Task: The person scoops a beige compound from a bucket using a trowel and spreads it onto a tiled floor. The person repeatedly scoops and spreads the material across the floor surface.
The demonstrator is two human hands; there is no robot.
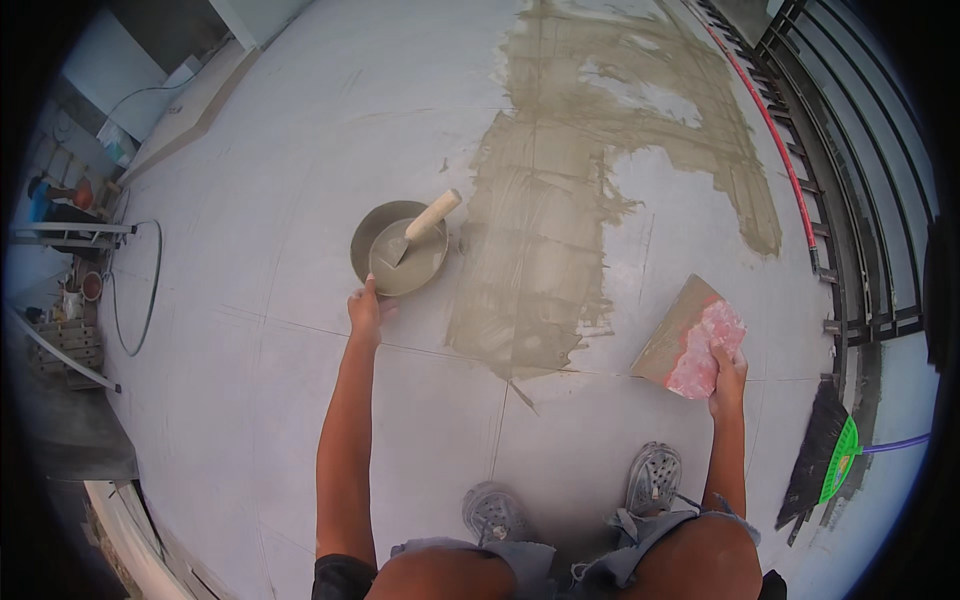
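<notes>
My left hand [366,314] pinches the near rim of a round bowl [366,232], its thumb over the edge. Wet grey-brown grout [418,268] lies inside it. A small trowel [433,214] leans in the bowl, its blade in the mix and its wooden handle sticking out over the far right rim. In my right hand [730,378] is a flat reddish-pink spreader [712,335], its left half coated with the same grout. The hand grips its lower right side. Between the two hands, a smeared grout layer [535,250] covers part of the pale tiled floor [300,400].
A metal railing [860,150] with a red pipe [770,125] runs along the right. A broom [835,450] with black bristles lies below it. My shoes [655,478] stand near the tiles' front. A hose [155,300] and mixed clutter sit at the left.
</notes>
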